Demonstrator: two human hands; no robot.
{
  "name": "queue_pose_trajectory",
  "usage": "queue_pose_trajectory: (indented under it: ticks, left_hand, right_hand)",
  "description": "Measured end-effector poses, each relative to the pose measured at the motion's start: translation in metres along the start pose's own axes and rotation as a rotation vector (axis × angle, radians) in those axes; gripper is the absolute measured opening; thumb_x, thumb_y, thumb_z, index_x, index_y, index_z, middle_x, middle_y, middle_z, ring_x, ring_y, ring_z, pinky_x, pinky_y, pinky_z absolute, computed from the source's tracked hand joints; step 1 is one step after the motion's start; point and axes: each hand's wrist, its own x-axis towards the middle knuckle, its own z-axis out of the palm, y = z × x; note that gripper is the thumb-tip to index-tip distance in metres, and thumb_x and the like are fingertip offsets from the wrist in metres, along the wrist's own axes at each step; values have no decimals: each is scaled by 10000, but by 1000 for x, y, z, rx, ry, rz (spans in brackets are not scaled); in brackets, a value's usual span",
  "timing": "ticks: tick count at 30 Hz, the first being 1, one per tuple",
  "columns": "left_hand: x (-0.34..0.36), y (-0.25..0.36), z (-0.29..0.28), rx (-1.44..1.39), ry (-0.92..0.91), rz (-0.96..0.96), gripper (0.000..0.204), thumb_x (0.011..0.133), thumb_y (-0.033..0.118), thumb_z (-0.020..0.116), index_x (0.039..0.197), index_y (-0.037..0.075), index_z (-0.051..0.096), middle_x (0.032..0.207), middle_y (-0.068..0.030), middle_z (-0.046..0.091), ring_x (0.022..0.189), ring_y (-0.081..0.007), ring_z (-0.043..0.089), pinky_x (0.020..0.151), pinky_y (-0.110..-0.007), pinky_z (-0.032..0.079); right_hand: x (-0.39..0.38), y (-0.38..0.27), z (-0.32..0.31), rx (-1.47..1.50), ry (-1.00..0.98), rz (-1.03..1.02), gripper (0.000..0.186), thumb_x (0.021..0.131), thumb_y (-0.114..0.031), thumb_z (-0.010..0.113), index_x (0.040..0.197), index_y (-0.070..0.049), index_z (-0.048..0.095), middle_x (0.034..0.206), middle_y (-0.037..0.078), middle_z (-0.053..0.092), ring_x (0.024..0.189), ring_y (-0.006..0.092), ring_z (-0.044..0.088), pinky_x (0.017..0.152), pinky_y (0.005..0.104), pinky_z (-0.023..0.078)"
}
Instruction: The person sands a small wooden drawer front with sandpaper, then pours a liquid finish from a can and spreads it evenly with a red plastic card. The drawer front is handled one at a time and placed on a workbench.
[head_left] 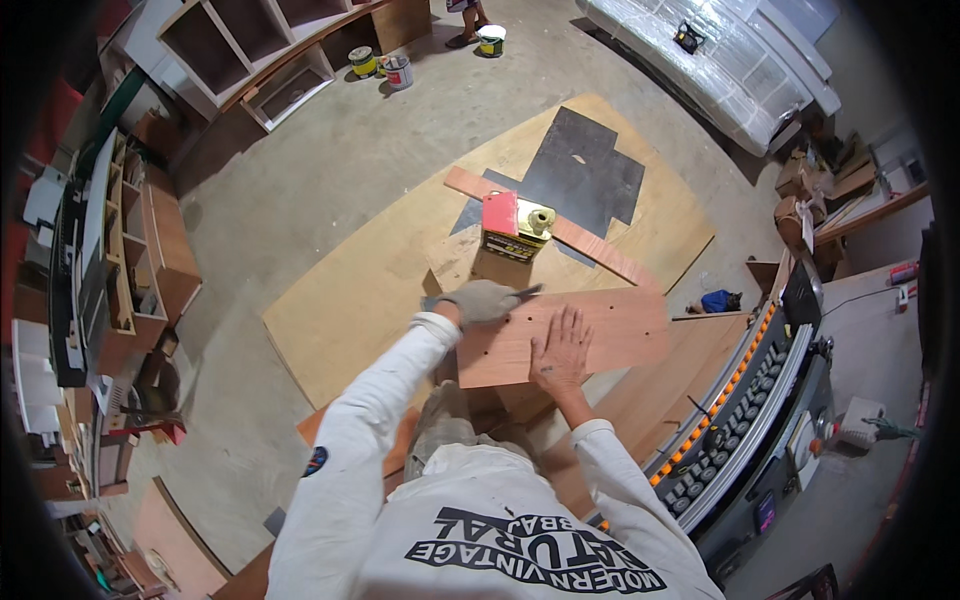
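A reddish wooden board [615, 345] with several small dark holes lies in front of me, raised above the floor. My right hand [562, 355] is bare and rests flat on its face, fingers spread. In a grey work glove, my left hand [478, 300] closes round a thin dark flat tool [527, 292] at the board's upper left edge; its exact kind is not clear. Just beyond stands a rectangular metal can [515, 228], red and gold-yellow, with a round opening on top. What supports the board is mostly hidden beneath it.
A big plywood sheet [350, 290] covers the floor, carrying a dark flat sheet [585, 165] and a long wooden strip [610, 258]. At right runs a long machine [740, 400] with rollers. Paint buckets [397, 72] and cabinets [205, 50] stand far left; a person's legs [468, 20] show beyond.
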Motion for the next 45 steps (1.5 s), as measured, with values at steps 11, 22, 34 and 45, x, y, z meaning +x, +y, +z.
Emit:
queue_pose_trajectory:
  ticks: [11,22,34,45]
  left_hand:
    - [-18,-16,-32,-188,-13,200,450,1006,381,536,1355,110,620,1172,-222,718,1039,-458,681,914,-533,525]
    - [-140,-224,-41,105,-213,-602,405,1013,369,495,1103,45,721,1062,-248,727,973,-441,694,850,-524,528]
    - [-127,-179,13,-154,-70,-421,387,1033,387,493,1226,99,666,1106,-208,735,1016,-442,682,878,-545,523]
    - [-112,-164,-9,-209,24,-370,446,1050,386,502,1386,108,595,1133,-240,723,1024,-468,669,886,-528,524]
  right_hand:
    - [9,-3,0,-17,-60,52,813,970,-398,567,1560,113,340,1701,267,210,1596,423,143,1278,609,75]
    - [36,-16,-17,108,180,68,540,937,-224,663,1406,18,547,1571,252,410,1508,451,317,1225,624,237]
    - [153,-125,-4,604,-463,-327,145,797,-42,737,939,-21,756,993,187,638,987,379,619,882,454,514]
    - [137,-122,16,503,-211,-280,122,882,-92,662,851,7,600,903,214,576,956,442,566,849,520,457]
